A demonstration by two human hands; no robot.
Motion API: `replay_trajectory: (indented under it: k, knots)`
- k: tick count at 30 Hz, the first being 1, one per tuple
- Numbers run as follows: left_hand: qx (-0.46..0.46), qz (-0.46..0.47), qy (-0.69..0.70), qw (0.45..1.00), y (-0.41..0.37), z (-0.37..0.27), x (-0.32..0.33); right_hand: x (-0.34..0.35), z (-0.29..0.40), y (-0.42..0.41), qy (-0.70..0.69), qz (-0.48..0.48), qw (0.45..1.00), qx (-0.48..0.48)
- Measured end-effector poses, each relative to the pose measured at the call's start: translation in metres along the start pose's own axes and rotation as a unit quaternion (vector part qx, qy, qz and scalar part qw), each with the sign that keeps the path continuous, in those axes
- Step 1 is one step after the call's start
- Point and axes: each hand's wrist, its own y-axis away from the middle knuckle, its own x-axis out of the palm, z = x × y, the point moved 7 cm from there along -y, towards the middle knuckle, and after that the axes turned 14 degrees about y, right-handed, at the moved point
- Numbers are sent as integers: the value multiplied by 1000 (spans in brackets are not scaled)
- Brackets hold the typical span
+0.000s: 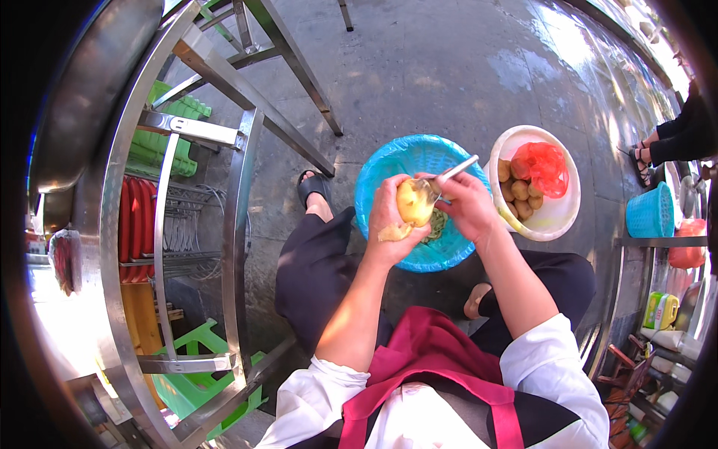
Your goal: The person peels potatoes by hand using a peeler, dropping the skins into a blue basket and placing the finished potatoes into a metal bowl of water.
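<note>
A partly peeled potato (413, 203) sits in my left hand (387, 216), its pale yellow flesh showing and a strip of peel (395, 232) hanging by the palm. My right hand (466, 205) is closed around a peeler (459, 168) with a metal handle, whose head meets the potato's right side; the blade itself is blurred. Below both hands stands a blue basket (387, 154) lined with a thin blue plastic bag. Greenish scraps (436, 227) lie in its bottom, partly hidden by my hands.
Right of the basket, a white basin (561, 221) holds several unpeeled potatoes (520, 191) and a red plastic bag (541, 168). A metal table frame (235, 224) rises at left, with green stools (196, 381) beneath. Another person's feet (642, 160) are at far right, near a blue bin (650, 212).
</note>
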Motion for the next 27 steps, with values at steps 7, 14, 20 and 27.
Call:
replay_trajectory:
  k: [7, 14, 20, 27]
  knots:
    - [-16, 26, 38, 999, -3, 4, 7, -42, -12, -22, -84, -98, 992, 1]
    - [87, 17, -196, 977, -3, -13, 0, 5, 0, -7, 150, 58, 986, -44]
    - [119, 68, -183, 973, -3, -30, 9, -56, -17, -26, 4, -90, 994, 62]
    - [116, 6, -168, 979, -3, -18, 7, -8, -10, -13, 70, 33, 997, 1]
